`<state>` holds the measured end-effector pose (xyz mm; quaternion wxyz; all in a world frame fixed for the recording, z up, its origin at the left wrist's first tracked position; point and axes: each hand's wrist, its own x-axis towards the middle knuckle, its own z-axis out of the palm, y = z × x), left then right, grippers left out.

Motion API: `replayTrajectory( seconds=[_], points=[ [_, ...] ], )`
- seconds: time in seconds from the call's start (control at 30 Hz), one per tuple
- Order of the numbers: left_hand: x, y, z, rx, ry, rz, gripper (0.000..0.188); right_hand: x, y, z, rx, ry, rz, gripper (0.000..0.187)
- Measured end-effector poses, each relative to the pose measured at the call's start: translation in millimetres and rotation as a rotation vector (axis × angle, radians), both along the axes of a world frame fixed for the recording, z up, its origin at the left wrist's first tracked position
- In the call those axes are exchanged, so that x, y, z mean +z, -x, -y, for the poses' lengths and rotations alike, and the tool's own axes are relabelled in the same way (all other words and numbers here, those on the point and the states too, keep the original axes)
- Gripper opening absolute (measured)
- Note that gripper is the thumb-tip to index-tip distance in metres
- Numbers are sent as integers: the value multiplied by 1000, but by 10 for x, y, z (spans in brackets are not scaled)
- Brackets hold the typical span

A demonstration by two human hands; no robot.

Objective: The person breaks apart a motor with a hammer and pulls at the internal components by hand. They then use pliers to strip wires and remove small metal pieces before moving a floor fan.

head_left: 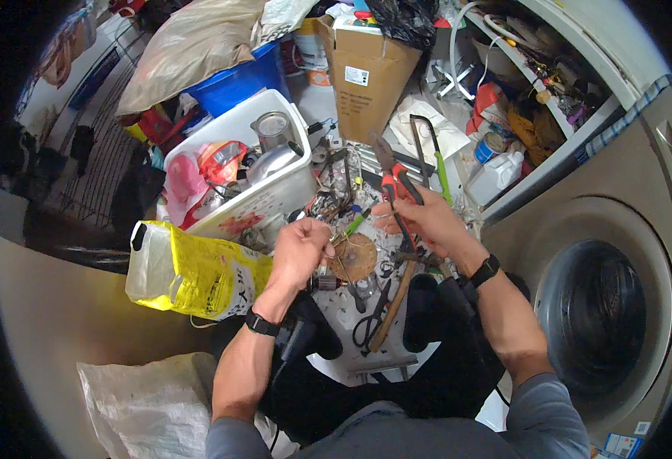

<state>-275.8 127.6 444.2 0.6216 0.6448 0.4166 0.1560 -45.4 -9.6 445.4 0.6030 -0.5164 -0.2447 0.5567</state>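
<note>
My right hand (435, 223) is wrapped round the handles of red-and-black pliers (388, 182), whose metal jaws point up and away from me. At the left, my left hand (299, 251) is closed in a pinch on a thin, wire-like metal piece (339, 239); its exact kind is too small to make out. Below and between both hands lies a round brown disc (356, 258). A hammer (395, 306) with a wooden handle rests nearer to me, beside black-handled scissors (366, 330). A green-handled tool (358, 222) lies just beyond the disc.
Scattered tools and scraps cover the floor, including a hacksaw (440, 172) with a green handle. To the left stand a white bin (274, 200) of scrap and a yellow bag (213, 279). A cardboard box (366, 96) is ahead; a washing machine (519, 229) stands at the right.
</note>
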Motion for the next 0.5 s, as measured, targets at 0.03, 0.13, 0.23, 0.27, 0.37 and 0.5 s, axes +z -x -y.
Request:
replayTrajectory(
  seconds=[0.03,0.13,0.23,0.27,0.37,0.5],
  points=[
    [-5,7,-37,11,-48,2,19,-64,-49,-8,-25,65,5,41],
    [-95,155,-241,76,-214,-18,28,-119,-69,-40,-97,117,275,26],
    [39,154,-397,202,-284,36,26,-505,-247,-96,-160,186,364,28],
    [41,208,-490,215,-271,96,25,-672,-254,-125,-123,228,646,33],
    [57,214,-648,270,-260,143,18,-1216,-100,-38,137,389,1119,42],
    [95,184,-668,272,-224,202,15,-2149,310,283,573,598,1308,40]
  ],
)
